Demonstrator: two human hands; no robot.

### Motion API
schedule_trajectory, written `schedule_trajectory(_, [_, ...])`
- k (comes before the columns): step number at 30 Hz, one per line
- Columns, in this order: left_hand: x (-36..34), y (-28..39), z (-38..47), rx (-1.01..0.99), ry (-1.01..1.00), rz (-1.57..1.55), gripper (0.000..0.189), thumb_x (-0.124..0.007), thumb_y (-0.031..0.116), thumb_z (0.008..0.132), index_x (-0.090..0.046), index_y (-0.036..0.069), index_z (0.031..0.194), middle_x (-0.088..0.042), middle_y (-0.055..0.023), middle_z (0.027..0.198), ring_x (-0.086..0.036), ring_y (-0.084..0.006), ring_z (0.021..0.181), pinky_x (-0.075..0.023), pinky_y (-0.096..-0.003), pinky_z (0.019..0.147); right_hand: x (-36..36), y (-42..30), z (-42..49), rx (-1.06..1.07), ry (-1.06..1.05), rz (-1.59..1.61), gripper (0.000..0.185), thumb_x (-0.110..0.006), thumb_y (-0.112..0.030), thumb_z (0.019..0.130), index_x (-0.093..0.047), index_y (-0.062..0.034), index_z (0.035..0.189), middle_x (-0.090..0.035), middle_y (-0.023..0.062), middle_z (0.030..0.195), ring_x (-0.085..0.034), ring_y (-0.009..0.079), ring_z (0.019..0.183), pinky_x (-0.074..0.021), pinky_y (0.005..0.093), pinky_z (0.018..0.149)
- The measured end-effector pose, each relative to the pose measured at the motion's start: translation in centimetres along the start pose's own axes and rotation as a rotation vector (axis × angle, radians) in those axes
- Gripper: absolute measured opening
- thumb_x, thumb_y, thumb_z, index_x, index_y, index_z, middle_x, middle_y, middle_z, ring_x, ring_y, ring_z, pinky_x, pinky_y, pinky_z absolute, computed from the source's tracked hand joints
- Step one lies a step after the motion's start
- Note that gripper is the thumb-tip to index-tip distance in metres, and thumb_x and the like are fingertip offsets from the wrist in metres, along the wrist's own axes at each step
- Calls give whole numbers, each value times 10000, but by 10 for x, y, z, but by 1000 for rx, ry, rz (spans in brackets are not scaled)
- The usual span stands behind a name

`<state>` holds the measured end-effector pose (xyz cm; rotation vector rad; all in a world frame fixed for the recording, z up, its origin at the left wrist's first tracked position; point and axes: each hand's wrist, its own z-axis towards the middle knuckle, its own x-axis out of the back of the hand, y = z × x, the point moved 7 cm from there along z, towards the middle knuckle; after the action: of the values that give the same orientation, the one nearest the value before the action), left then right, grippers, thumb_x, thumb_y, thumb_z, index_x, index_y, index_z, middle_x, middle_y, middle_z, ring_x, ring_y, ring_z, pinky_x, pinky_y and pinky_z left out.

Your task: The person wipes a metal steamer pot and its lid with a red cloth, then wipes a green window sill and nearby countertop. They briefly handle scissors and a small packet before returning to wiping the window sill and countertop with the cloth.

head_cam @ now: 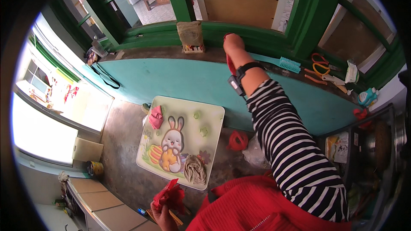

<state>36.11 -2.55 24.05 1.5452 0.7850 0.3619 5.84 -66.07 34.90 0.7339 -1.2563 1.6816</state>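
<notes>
My right hand (234,42) reaches out to the green window frame (212,35), above the dark window ledge (154,53). It grips a red cloth (230,65), which shows at the fingers and hangs below the wrist. My fingers are mostly hidden from this side. At the lower left, my left hand (163,216) pinches a crumpled red cloth (170,196) between thumb and fingers. Left of my right hand, a small box of coloured sticks (193,48) sits on the ledge beneath a brownish packet (190,33). A turquoise brush (290,64) lies to its right.
Scissors (321,67) and a detergent bottle (368,97) sit on the ledge at right. Below stands a rabbit-printed table (205,141) bearing a pink cloth (156,117) and beige cloth (195,170). A black strap (109,81) hangs off the ledge. A rack (353,147) stands right.
</notes>
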Motion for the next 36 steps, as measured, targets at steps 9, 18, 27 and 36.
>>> schedule_trajectory(9, [33, -6, -21, -17, 46, -7, 289, -547, -22, 905, -550, 50, 1185, -637, -71, 1132, -618, -190, 1018, -487, -343, 931, 27, 50, -28, -262, 119, -16, 272, -435, -194, 964, -628, -72, 1113, -685, 151, 1100, -677, 366, 962, -537, 440, 785])
schedule_trajectory(18, [35, -11, -25, -12, 98, 48, 336, -564, -15, 902, -537, 46, 1231, -631, -75, 1148, -612, -186, 1029, -489, -336, 924, -27, -2, 10, -140, 18, 40, 403, -431, -176, 955, -453, -40, 1333, -683, 212, 1029, -677, 368, 938, -527, 462, 796])
schedule_trajectory(27, [8, -6, -15, 41, 84, 50, 336, -609, 5, 877, -543, 48, 1204, -631, -63, 1149, -609, -169, 1028, -480, -321, 931, -33, -29, 35, 213, -65, 125, 265, -502, -213, 912, -680, -104, 1075, -649, 173, 1134, -631, 373, 1032, -509, 456, 871])
schedule_trajectory(36, [20, -4, -18, 60, 130, 62, 327, -620, -6, 867, -544, 54, 1180, -632, -51, 1133, -607, -165, 1026, -475, -312, 926, -27, -58, 12, 95, -157, 269, 728, -785, -520, 665, -622, -117, 1250, -703, 122, 1056, -666, 258, 999, -515, 370, 869])
